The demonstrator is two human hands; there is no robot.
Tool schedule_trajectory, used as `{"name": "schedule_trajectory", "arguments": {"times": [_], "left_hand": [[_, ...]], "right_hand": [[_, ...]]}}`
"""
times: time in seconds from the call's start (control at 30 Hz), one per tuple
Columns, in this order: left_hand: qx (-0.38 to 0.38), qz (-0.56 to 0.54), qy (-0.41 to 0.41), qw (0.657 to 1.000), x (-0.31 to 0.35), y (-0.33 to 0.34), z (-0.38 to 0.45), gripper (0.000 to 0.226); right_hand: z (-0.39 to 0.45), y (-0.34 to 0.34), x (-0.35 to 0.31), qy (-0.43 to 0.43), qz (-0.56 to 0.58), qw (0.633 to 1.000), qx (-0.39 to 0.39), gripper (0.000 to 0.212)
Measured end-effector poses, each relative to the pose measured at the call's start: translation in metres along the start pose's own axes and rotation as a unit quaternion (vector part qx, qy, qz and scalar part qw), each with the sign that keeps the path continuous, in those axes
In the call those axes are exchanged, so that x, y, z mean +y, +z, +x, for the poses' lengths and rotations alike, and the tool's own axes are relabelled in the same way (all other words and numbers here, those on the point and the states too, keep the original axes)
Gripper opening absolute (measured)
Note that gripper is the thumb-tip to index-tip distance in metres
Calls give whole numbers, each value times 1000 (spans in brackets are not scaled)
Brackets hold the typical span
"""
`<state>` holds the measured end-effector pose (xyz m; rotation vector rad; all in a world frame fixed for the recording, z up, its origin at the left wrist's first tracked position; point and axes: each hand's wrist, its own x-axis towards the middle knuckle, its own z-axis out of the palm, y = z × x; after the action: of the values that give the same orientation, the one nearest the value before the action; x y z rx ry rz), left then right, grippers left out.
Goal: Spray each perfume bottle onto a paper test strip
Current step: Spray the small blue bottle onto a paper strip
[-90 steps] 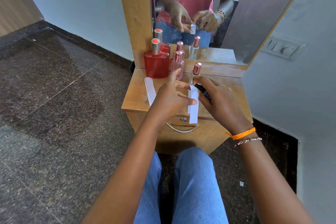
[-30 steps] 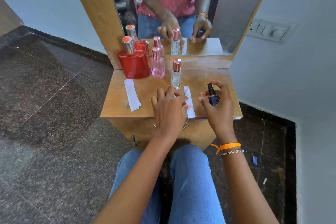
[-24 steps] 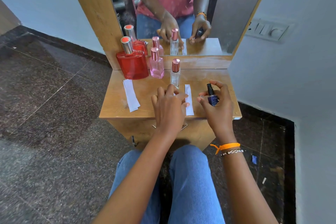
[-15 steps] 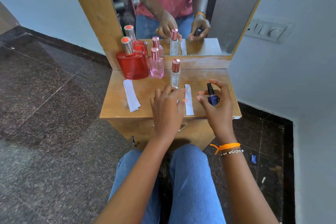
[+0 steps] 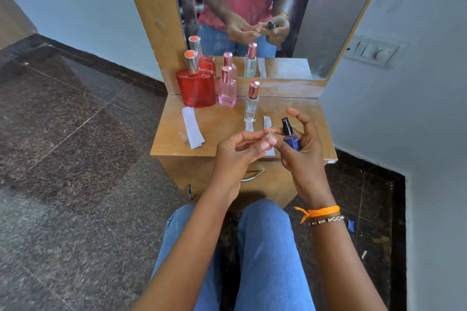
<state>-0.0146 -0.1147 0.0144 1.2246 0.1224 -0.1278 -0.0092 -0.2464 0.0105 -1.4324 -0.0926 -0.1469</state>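
Head view: our left hand (image 5: 235, 153) has lifted off the test strip (image 5: 267, 134) and now pinches a small clear cap; our right hand (image 5: 300, 149) grips the blue bottle (image 5: 290, 139), nozzle bared, just above the strip, probably ready to recap.

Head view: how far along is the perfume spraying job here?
Done: nothing provable; strips lie on the table, wetness unreadable. In hand: right hand grips the blue bottle, sprayer bare; left hand pinches what looks like its clear cap. Left: red bottle, pink bottle and clear bottle stand capped at the back.
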Motion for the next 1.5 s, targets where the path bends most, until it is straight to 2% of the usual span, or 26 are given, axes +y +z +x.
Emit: {"name": "schedule_trajectory", "arguments": {"times": [0.13, 0.3, 0.4, 0.53, 0.67, 0.97, 1.13, 1.23, 1.37, 1.5], "left_hand": [[3, -22, 4, 1000, 6, -6, -5, 19], [-24, 57, 27, 998, 17, -10, -7, 31], [-4, 82, 33, 996, 22, -10, -9, 25], [39, 31, 24, 998, 28, -11, -9, 10], [42, 11, 28, 999, 31, -12, -11, 11], [42, 18, 58, 997, 38, -25, -10, 15], [16, 38, 33, 999, 32, -21, -13, 19], [8, 41, 28, 999, 31, -19, -12, 19], [1, 28, 22, 999, 32, -19, -13, 19], [-12, 67, 32, 997, 35, -20, -12, 21]], "right_hand": [[-8, 5, -5, 1, 9, 1000, -2, 48], [-16, 10, 1, 15, -58, 998, 3, 36], [-20, 16, 0, -5, -96, 995, -10, 36], [-28, 26, 1, -42, -130, 991, -7, 30], [-33, 36, 3, -53, -117, 992, -11, 23], [-33, 44, -1, -57, -115, 992, 9, 22], [-32, 47, -4, -57, -100, 993, 3, 19], [-34, 48, -5, -52, -67, 996, -9, 8], [-37, 48, -5, -38, -46, 998, -31, 28], [-35, 47, -7, -25, -7, 999, -46, 31]]}}
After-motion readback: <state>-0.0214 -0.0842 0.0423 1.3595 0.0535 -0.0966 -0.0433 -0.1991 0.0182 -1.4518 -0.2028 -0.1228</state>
